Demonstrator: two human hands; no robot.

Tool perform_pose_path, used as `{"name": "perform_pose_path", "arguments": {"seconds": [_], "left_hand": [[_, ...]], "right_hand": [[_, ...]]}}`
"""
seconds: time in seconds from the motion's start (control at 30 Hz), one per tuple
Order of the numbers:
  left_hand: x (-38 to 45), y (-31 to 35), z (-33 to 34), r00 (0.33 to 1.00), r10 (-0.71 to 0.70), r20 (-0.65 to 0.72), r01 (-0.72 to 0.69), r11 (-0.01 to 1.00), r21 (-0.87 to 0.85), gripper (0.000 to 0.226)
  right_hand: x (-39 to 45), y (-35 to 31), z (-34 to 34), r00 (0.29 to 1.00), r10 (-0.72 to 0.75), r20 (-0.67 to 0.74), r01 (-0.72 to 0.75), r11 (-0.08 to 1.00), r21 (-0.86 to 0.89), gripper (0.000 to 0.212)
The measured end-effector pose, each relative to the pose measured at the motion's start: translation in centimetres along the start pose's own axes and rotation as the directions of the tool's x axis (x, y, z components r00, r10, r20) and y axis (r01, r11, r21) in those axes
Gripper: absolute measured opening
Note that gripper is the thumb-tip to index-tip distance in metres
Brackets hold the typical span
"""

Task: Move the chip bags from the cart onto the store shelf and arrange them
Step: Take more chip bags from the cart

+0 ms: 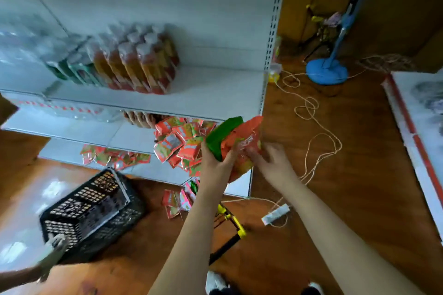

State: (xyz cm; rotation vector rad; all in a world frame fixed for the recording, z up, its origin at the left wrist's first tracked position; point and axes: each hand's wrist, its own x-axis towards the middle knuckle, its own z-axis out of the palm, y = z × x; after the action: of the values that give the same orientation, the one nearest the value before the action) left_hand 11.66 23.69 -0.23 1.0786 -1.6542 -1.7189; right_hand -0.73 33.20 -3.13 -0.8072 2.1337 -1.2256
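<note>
My left hand (pixel 217 160) grips a bunch of chip bags (pixel 242 141), orange-red ones with a green one on top, held in front of the shelf's right end. My right hand (pixel 268 160) touches the bunch from the right with its fingers curled onto the orange bag. A loose pile of orange-red chip bags (pixel 178 142) lies on the low white shelf (pixel 134 136) just left of my hands. More bags (pixel 115 157) lie further left on the bottom shelf, and a few (pixel 175 201) lie on the floor. A black plastic basket (pixel 93 213) stands tilted on the floor at the lower left.
The middle shelf (pixel 215 93) carries wrapped bottle packs (pixel 134 64) at its left. Another person's gloved hand (pixel 54 251) holds the basket's corner. Cords (pixel 311 112) and a power strip (pixel 275 214) lie on the wooden floor to the right, near a blue fan base (pixel 327 74).
</note>
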Motion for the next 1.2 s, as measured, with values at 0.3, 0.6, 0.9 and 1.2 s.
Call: {"name": "perform_pose_path", "arguments": {"seconds": [0.3, 0.6, 0.9, 1.2], "left_hand": [[-5.1, 7.3, 24.4, 0.949, -0.033, 0.312, 0.062, 0.995, -0.084, 0.033], [-9.7, 8.6, 49.8, 0.737, -0.002, 0.676, 0.071, 0.995, -0.075, 0.044], [-5.0, 4.5, 72.7, 0.475, -0.157, 0.866, 0.006, 0.985, 0.175, 0.048], [5.6, 8.2, 94.4, 0.188, -0.282, 0.941, -0.073, 0.951, 0.300, 0.047]], "right_hand": [[-6.3, 2.9, -26.4, 0.985, 0.132, -0.112, -0.102, 0.965, 0.243, 0.062], [-10.2, 12.8, -46.4, 0.792, 0.238, -0.562, -0.036, 0.938, 0.346, 0.025], [-6.7, 26.3, -61.1, 0.530, 0.539, -0.654, -0.135, 0.816, 0.562, 0.033], [3.1, 31.9, -78.4, 0.465, 0.602, -0.649, -0.173, 0.781, 0.600, 0.034]]}}
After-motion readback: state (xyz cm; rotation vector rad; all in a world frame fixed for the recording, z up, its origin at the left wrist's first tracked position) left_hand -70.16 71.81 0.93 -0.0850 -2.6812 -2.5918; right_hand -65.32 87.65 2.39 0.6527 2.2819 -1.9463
